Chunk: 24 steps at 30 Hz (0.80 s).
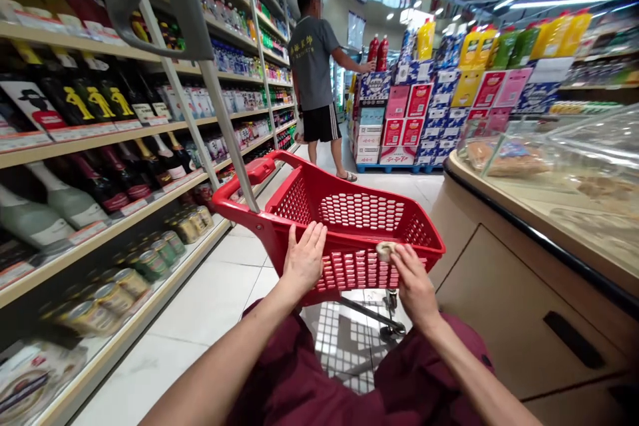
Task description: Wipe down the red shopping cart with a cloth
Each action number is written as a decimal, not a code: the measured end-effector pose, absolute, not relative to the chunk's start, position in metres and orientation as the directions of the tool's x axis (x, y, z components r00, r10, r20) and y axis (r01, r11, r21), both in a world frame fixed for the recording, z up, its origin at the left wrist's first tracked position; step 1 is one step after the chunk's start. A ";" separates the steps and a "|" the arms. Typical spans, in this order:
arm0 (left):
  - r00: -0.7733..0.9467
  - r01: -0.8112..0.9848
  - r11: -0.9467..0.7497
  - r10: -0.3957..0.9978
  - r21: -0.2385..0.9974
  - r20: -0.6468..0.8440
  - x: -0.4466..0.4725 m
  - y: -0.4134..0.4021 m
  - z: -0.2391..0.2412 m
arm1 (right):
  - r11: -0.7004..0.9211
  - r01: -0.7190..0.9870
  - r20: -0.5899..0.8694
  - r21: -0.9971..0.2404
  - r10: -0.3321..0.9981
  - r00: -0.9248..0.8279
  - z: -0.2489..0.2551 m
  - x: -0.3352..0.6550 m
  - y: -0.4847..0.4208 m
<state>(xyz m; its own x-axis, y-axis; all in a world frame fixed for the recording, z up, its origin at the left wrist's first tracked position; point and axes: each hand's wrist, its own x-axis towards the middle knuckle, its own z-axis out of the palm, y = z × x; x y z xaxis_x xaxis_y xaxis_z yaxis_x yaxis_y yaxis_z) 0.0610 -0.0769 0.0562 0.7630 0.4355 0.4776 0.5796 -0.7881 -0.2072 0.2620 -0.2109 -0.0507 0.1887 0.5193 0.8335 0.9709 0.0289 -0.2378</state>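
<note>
In front of me stands a red plastic shopping cart [349, 239] with perforated sides, a grey metal post and small wheels low down. My left hand [305, 256] lies on the near side of its basket, fingers stretched out over the rim and holding nothing. At the right part of the same rim, my right hand [414, 279] pinches a small pale cloth [385, 251]. The cloth is bunched up and touches the top edge of the basket. Part of it is hidden behind the fingers.
Shelves of bottles and cans [114, 206] line the left side. To the right is a wooden display counter [509, 286] with a clear cover and packaged food. Beyond the cart, a person [314, 60] stands reaching toward red bottles [378, 53] beside stacked boxes [399, 113].
</note>
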 end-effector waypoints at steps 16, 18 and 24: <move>0.673 0.685 -0.717 0.555 -0.129 0.488 0.019 -0.030 0.083 | 0.333 0.915 0.865 -0.228 0.501 0.033 -0.049 0.201 -0.138; 0.670 0.695 -0.708 0.574 -0.125 0.471 0.008 -0.027 0.087 | 0.370 0.904 0.884 -0.215 0.467 0.020 -0.037 0.199 -0.125; 0.616 0.752 -0.654 0.651 -0.085 0.444 -0.035 -0.025 0.093 | 0.540 0.821 0.867 -0.186 0.483 -0.121 -0.042 0.175 -0.101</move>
